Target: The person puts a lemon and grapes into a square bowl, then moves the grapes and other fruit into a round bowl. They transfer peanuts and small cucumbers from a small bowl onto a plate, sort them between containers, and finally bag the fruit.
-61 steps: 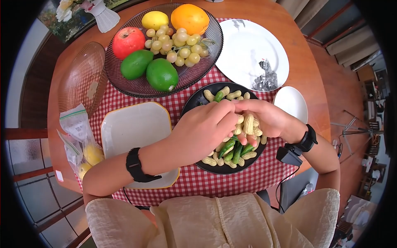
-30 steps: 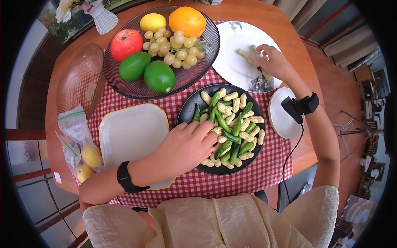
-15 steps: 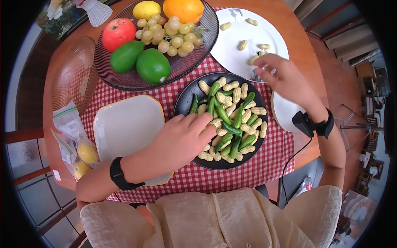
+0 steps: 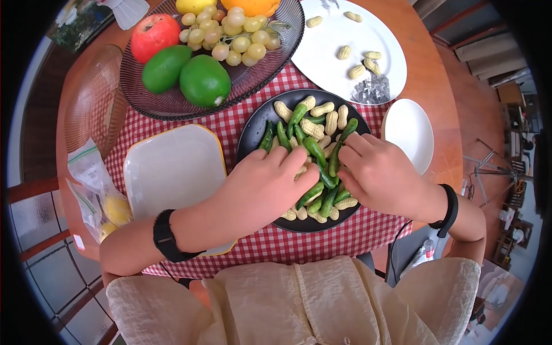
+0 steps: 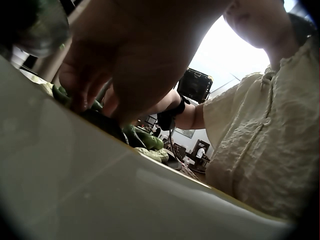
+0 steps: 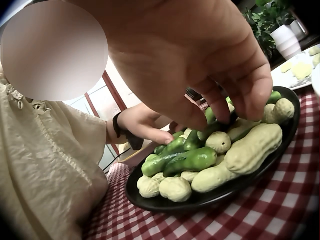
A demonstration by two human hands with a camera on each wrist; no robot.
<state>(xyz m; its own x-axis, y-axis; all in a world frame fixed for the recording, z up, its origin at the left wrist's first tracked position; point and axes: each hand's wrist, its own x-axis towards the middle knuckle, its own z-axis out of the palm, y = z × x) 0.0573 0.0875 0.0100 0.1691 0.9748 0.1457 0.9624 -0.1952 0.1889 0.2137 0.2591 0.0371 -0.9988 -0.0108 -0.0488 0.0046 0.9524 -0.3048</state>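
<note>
A black plate (image 4: 248, 133) holds a heap of unshelled peanuts (image 4: 313, 129) and small green peppers (image 4: 296, 117). My left hand (image 4: 261, 184) lies over the plate's left side with bent fingers down in the heap; what its fingertips have hold of, I cannot tell. From the right, my right hand (image 4: 385, 175) reaches in, fingertips and thumb apart beside a green pepper. The right wrist view shows the right hand (image 6: 200, 65) bent loosely over the peppers (image 6: 182, 161) and a large peanut (image 6: 254, 149). Several peanuts (image 4: 344, 53) lie scattered on a white plate (image 4: 322, 43) behind.
Left of the black plate stands a white, yellow-rimmed dish (image 4: 175, 167). A glass fruit bowl (image 4: 135, 103) with grapes and other fruit is behind it. A small white dish (image 4: 409, 135) sits at right. Bagged lemons (image 4: 117, 210) lie at far left, below a clear ribbed bowl (image 4: 92, 109).
My right hand carried peanuts to the white plate, left them there and came back to the black plate. My left hand stayed at the black plate's left side, lately reaching slightly further in.
</note>
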